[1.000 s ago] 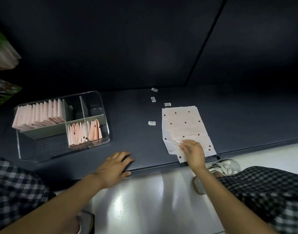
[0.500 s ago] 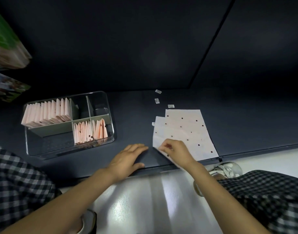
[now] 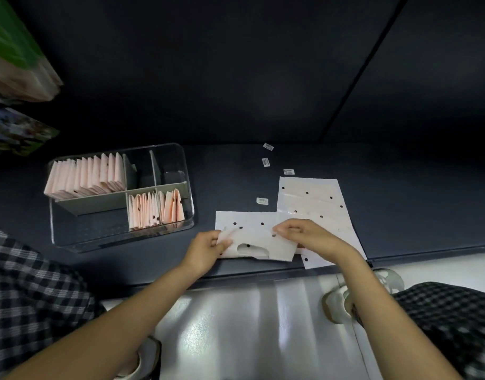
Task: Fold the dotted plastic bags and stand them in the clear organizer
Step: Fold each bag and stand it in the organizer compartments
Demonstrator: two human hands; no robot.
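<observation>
At the near edge of the dark table [image 3: 400, 215], a dotted bag [image 3: 252, 237] lies flat, held at both ends. The left hand [image 3: 205, 250] pinches its left edge with curled fingers and thumb; the right hand [image 3: 304, 234] pinches its upper right part between fingertips and thumb. A handle cut-out shows along the bag's near side. Just beyond and to the right, touching or overlapped by this bag, lies a stack of flat dotted bags [image 3: 312, 201]. To the left, well apart from the hands, stands the clear organizer [image 3: 186, 171]; folded bags [image 3: 87, 174] stand upright in its rear left compartment, more folded bags [image 3: 156, 212] in two front compartments. Four small labels [image 3: 266, 162] lie scattered on the table beyond the stack.
</observation>
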